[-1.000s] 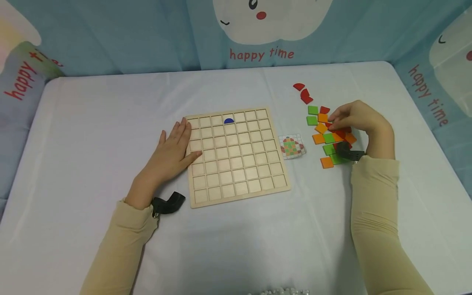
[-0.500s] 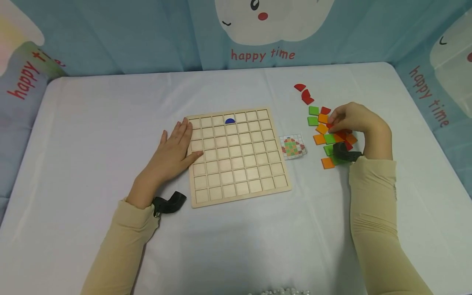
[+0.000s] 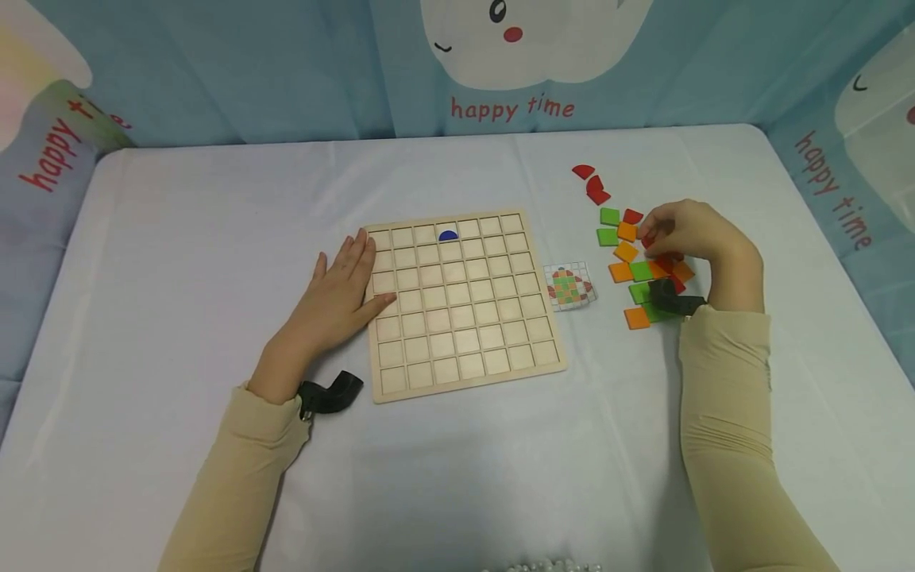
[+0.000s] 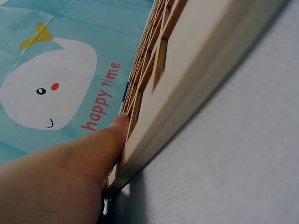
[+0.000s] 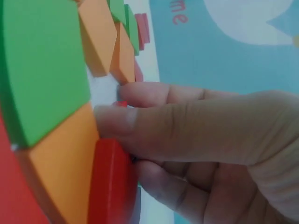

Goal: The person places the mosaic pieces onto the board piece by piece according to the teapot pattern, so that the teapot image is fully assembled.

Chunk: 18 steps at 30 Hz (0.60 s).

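Note:
My left hand point(image 3: 325, 306) lies flat along the left edge of a wooden grid board point(image 3: 457, 298), its thumb point(image 4: 110, 140) reaching over the frame in the left wrist view. A blue half-circle piece point(image 3: 448, 235) sits in a top-row cell. Over the loose tiles at the right, my right hand point(image 3: 696, 230) pinches a small red tile point(image 5: 122, 103) between thumb and index finger; most of it is hidden by the fingertips. Another red tile point(image 5: 110, 182) stands out just below the thumb in the right wrist view. Green tiles point(image 5: 44, 65) and orange tiles point(image 5: 65, 163) lie beside the fingers.
A small pattern card point(image 3: 569, 286) lies against the board's right side. Several red rounded pieces point(image 3: 584, 171) trail off behind the tile pile. White beads point(image 3: 550, 566) show at the front edge. A blue printed curtain point(image 3: 286, 71) stands behind the table.
My right hand has shifted only slightly over the pile, and more of a red tile now shows at its fingertips. My left hand stays on the board.

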{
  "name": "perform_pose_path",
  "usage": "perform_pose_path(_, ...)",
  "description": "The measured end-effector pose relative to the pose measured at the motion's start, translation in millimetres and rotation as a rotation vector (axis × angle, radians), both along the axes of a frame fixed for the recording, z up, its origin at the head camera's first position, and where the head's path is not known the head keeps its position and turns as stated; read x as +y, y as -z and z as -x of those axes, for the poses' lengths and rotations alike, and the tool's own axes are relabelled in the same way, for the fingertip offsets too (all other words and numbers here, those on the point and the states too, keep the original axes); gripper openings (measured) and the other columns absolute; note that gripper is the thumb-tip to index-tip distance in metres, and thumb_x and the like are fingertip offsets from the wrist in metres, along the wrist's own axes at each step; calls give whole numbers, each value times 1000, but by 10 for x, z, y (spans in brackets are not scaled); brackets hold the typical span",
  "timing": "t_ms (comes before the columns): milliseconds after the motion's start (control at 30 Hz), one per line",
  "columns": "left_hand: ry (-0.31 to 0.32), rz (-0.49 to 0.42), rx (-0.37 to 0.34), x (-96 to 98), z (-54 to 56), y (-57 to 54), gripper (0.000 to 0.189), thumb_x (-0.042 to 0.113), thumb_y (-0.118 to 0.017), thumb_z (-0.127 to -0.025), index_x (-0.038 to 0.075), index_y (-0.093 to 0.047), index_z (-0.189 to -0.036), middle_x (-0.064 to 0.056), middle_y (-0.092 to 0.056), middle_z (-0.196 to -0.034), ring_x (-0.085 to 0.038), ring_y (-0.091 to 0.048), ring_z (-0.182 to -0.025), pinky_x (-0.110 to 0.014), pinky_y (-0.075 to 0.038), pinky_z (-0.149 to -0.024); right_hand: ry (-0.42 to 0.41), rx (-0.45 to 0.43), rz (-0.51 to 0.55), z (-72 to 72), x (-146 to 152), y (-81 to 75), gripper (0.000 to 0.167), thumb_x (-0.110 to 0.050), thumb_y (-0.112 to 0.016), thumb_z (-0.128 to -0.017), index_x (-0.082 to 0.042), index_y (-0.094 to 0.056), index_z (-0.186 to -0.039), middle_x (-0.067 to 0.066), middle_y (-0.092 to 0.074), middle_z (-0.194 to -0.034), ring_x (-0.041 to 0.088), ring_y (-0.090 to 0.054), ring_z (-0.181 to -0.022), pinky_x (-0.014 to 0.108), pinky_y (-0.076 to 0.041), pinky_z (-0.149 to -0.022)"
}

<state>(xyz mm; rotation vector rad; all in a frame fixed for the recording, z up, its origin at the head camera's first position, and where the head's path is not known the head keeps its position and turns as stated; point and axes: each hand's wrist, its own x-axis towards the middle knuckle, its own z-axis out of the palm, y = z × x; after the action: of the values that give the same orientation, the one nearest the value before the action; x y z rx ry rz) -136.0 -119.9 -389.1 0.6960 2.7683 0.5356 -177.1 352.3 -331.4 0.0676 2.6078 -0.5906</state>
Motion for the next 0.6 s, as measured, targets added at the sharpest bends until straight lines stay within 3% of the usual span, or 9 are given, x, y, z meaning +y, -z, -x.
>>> perform_pose_path(333, -4, 15, -8, 10, 1, -13, 80, 45, -42, -99, -3, -1, -149, -15, 8, -156, -30, 7, -143, -57, 4, -110, 19, 60, 32, -12, 64, 30, 19, -11, -69, -86, 1, -66, -101, 9, -64, -80, 26, -52, -66, 32, -46, -60)
perform_pose_path(600, 0, 5, -3, 9, 1, -5, 80, 44, -42, -99, -3, -2, -149, -15, 7, -156, -30, 6, -143, -57, 4, -110, 33, 45, 25, -14, 58, 27, 22, -13, -69, -87, 2, -67, -103, 9, -63, -79, 26, -52, -68, 33, -45, -61)
